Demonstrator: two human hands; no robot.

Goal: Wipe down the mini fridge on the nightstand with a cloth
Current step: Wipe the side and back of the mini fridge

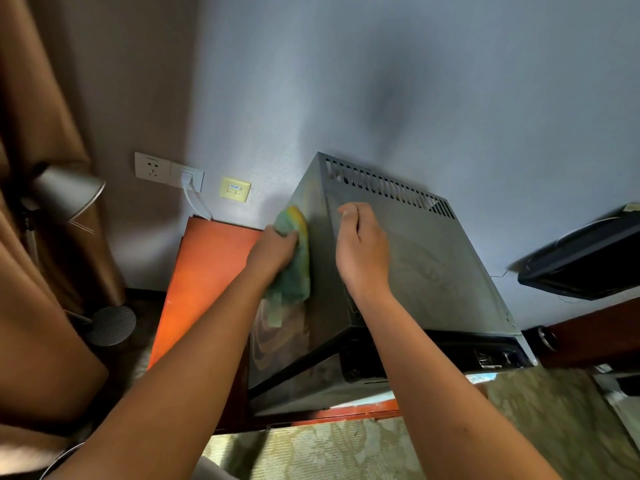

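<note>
Left hand (275, 249) grips a green and yellow cloth (294, 258) and presses it flat against the left side panel of the mini fridge (415, 271), which stands on the orange nightstand (207, 265). Right hand (362, 251) rests on the fridge top, fingers curled, holding nothing that can be seen; it appears to steady the cabinet. The unwiped panel runs downward and toward the viewer from the cloth, so the left hand is nearer the work.
</note>
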